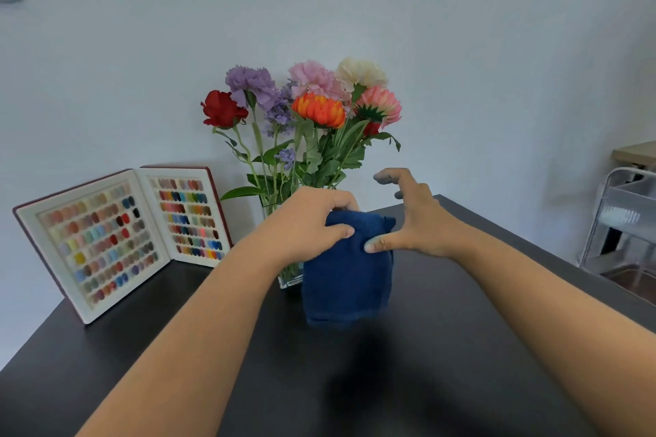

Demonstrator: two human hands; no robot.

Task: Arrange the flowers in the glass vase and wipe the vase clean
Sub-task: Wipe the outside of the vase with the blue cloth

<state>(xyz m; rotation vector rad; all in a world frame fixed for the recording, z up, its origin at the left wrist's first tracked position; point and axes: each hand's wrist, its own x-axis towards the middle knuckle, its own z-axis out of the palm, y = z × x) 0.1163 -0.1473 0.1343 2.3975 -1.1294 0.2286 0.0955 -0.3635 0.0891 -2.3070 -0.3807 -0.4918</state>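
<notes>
A glass vase stands on the black table, holding a bunch of flowers in red, purple, pink, cream and orange. A dark blue cloth hangs down over the vase's front and hides most of the glass. My left hand grips the top of the cloth at the vase's rim. To the right of the vase is my right hand, its fingers spread and its thumb touching the cloth's edge.
An open book of coloured nail samples stands on the table's left, against the white wall. A clear plastic chair stands beyond the table's right edge. The table's front part is bare.
</notes>
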